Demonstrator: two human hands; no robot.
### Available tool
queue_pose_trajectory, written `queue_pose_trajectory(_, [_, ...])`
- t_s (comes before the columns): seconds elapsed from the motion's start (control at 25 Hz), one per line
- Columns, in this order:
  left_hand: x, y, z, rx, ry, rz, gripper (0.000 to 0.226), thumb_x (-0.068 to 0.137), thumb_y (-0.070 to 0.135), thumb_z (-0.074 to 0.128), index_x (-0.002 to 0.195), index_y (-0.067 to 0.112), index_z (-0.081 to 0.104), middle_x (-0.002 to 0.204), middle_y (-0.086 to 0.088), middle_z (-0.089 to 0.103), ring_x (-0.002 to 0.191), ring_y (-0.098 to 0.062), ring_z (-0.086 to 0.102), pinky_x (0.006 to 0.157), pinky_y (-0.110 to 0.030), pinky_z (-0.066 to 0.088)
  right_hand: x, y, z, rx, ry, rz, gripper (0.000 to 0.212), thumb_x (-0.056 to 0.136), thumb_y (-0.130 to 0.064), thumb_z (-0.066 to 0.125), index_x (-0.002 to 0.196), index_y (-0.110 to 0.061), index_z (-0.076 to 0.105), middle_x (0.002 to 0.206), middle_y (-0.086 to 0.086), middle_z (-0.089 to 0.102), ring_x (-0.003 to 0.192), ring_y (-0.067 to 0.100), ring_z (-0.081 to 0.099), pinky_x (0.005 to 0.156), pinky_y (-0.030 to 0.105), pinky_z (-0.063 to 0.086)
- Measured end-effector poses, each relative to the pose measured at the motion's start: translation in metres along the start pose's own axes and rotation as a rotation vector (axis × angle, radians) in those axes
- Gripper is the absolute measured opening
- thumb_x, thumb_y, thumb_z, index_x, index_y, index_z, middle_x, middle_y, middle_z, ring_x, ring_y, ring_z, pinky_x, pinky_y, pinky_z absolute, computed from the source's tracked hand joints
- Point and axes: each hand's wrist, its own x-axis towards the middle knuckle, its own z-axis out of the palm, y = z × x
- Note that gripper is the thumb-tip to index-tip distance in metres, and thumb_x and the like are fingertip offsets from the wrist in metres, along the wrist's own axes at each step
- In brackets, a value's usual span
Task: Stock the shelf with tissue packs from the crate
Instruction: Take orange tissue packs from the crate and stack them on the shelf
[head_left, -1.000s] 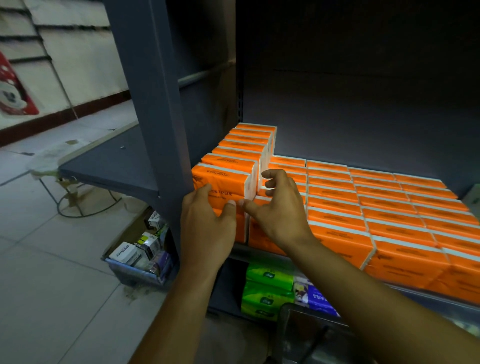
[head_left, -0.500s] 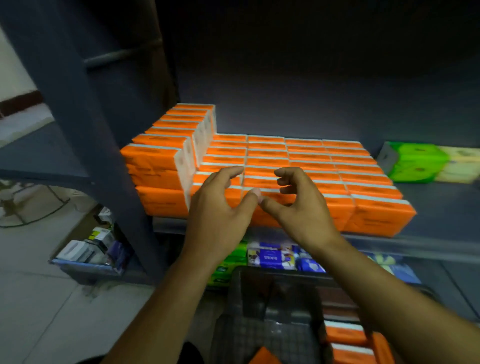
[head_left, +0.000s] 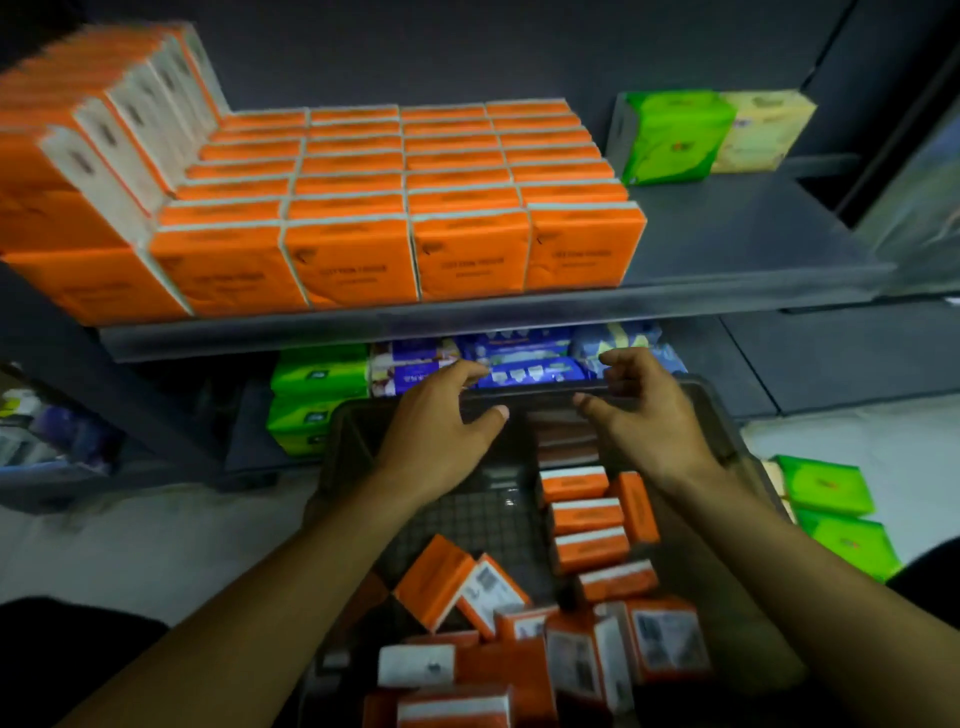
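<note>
Shelf (head_left: 727, 244): stocked packs (head_left: 467, 249) cover left end to middle; right part mostly bare. Crate (head_left: 345, 441) under shelf's front edge; tissue packs (head_left: 587, 514) lined along its right wall. Left hand (head_left: 436, 431), right hand (head_left: 644, 421): empty, fingers loosely curled, above far rim. Best: squeeze the aligned row's ends, lift together.

Tissue packs (head_left: 363, 208) in rows on the shelf (head_left: 727, 234) at left, crate (head_left: 349, 441) below in front — loose packs (head_left: 436, 587) inside

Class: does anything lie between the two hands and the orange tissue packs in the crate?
Nothing visible does: left hand and right hand hover empty over the open crate, the orange tissue packs lying uncovered inside.
</note>
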Motion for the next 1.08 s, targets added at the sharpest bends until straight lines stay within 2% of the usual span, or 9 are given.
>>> queue_pose_trajectory(0.12, [0.003, -0.011, 0.026, 0.048, -0.116, -0.036, 0.048, 0.088, 0.030, 0.070, 0.133, 0.025, 0.056, 0.133, 0.005, 0.059, 0.124, -0.012, 0.053, 0.095, -0.021, 0.039, 0.002, 0.040, 0.010, -0.073, -0.085, 0.097, 0.043, 0.079, -0.023, 0.080, 0.115, -0.023, 0.058, 0.110, -0.004, 0.064, 0.101, 0.011, 0.061, 0.082, 0.019, 0.047])
queue_pose_trajectory(0.24, [0.013, -0.025, 0.060, 0.106, -0.238, -0.081, 0.047, 0.088, 0.030, 0.070, 0.132, 0.027, 0.055, 0.135, 0.005, 0.056, 0.125, -0.012, 0.052, 0.095, -0.022, 0.039, 0.010, 0.083, 0.025, -0.151, -0.139, 0.176, 0.041, 0.077, -0.022, 0.080, 0.112, -0.022, 0.059, 0.110, 0.002, 0.066, 0.102, 0.018, 0.063, 0.087, 0.030, 0.050])
queue_pose_trajectory(0.36, [0.026, -0.040, 0.101, 0.095, -0.296, -0.170, 0.043, 0.088, 0.029, 0.070, 0.129, 0.026, 0.056, 0.134, 0.005, 0.057, 0.125, -0.014, 0.051, 0.101, -0.030, 0.043, 0.019, 0.122, 0.038, -0.214, -0.210, 0.252, 0.037, 0.078, -0.023, 0.080, 0.109, -0.021, 0.060, 0.109, 0.002, 0.066, 0.101, 0.019, 0.063, 0.081, 0.024, 0.044])
queue_pose_trajectory(0.48, [0.040, -0.055, 0.143, 0.034, -0.324, -0.250, 0.037, 0.088, 0.025, 0.070, 0.123, 0.023, 0.061, 0.127, 0.002, 0.062, 0.119, -0.015, 0.056, 0.096, -0.027, 0.045, 0.032, 0.159, 0.051, -0.294, -0.250, 0.305, 0.041, 0.079, -0.027, 0.076, 0.115, -0.020, 0.060, 0.112, 0.005, 0.064, 0.103, 0.024, 0.063, 0.088, 0.033, 0.050])
queue_pose_trajectory(0.64, [0.050, -0.076, 0.200, 0.054, -0.407, -0.310, 0.031, 0.088, 0.021, 0.069, 0.118, 0.021, 0.064, 0.120, 0.001, 0.065, 0.108, -0.012, 0.061, 0.089, -0.024, 0.046, 0.043, 0.196, 0.061, -0.432, -0.342, 0.224, 0.038, 0.083, -0.016, 0.065, 0.120, -0.014, 0.058, 0.118, 0.013, 0.058, 0.107, 0.034, 0.059, 0.092, 0.036, 0.047])
queue_pose_trajectory(0.76, [0.052, -0.091, 0.233, 0.106, -0.438, -0.357, 0.038, 0.089, 0.019, 0.067, 0.126, 0.020, 0.060, 0.126, -0.004, 0.061, 0.115, -0.021, 0.059, 0.098, -0.034, 0.048, 0.045, 0.219, 0.071, -0.530, -0.476, 0.102, 0.054, 0.080, -0.009, 0.062, 0.133, -0.016, 0.051, 0.131, 0.011, 0.049, 0.116, 0.035, 0.054, 0.099, 0.038, 0.046])
queue_pose_trajectory(0.88, [0.050, -0.103, 0.253, 0.132, -0.438, -0.411, 0.048, 0.090, 0.017, 0.064, 0.137, 0.019, 0.053, 0.131, -0.007, 0.058, 0.121, -0.027, 0.056, 0.101, -0.037, 0.046, 0.048, 0.232, 0.086, -0.678, -0.544, 0.103, 0.069, 0.081, -0.007, 0.059, 0.144, -0.021, 0.035, 0.143, 0.008, 0.033, 0.121, 0.034, 0.050, 0.100, 0.038, 0.045])
queue_pose_trajectory(0.96, [0.049, -0.108, 0.261, 0.052, -0.407, -0.457, 0.048, 0.088, 0.013, 0.063, 0.135, 0.020, 0.054, 0.127, -0.009, 0.062, 0.119, -0.028, 0.058, 0.099, -0.040, 0.048, 0.052, 0.234, 0.095, -0.735, -0.490, 0.112, 0.059, 0.087, -0.005, 0.053, 0.141, -0.018, 0.036, 0.145, 0.010, 0.028, 0.119, 0.034, 0.052, 0.096, 0.038, 0.047])
queue_pose_trajectory(1.08, [0.052, -0.117, 0.267, -0.039, -0.326, -0.547, 0.045, 0.087, 0.010, 0.063, 0.129, 0.022, 0.057, 0.125, -0.007, 0.064, 0.118, -0.025, 0.059, 0.101, -0.042, 0.048, 0.053, 0.239, 0.104, -0.694, -0.414, 0.141, 0.043, 0.086, -0.003, 0.051, 0.128, -0.014, 0.045, 0.138, 0.013, 0.034, 0.111, 0.037, 0.055, 0.093, 0.040, 0.049])
